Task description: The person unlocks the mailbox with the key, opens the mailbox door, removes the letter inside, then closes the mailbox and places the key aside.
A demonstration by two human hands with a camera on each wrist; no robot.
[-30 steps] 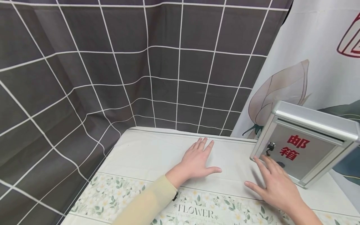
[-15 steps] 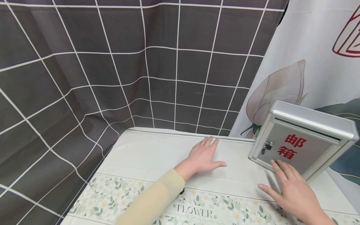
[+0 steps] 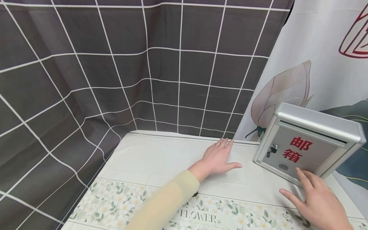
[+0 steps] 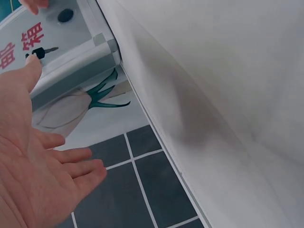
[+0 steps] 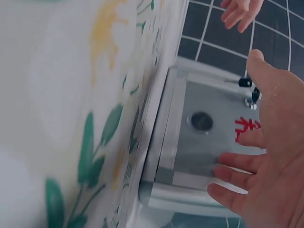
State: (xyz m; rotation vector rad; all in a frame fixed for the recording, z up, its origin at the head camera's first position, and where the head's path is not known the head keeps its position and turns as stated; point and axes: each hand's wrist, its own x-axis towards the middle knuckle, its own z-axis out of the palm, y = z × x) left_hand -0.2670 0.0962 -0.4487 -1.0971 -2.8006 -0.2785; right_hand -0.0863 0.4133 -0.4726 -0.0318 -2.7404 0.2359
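Note:
A silver metal mailbox (image 3: 304, 143) with red characters stands upright at the right of the table, a key (image 3: 268, 154) hanging at its lock. My right hand (image 3: 319, 198) is in front of the mailbox's lower right part, fingers spread, holding nothing. In the right wrist view its fingers (image 5: 237, 175) lie before the mailbox front; contact cannot be told. Over the white part of the table, left of the mailbox, my left hand (image 3: 217, 158) is spread with its thumb out to the right. The left wrist view shows its palm (image 4: 38, 175) bare.
The table (image 3: 161, 153) has a white cover with a floral band and the word FLOWER. A dark grid-patterned curtain (image 3: 120, 64) hangs behind and to the left. Behind the mailbox hangs a white cloth (image 3: 325, 41) with a plant print.
Both hands have moved to the right, the right hand also slightly down, uncovering the round spot low on the mailbox. The mailbox stays in place on the table; the view has shifted slightly.

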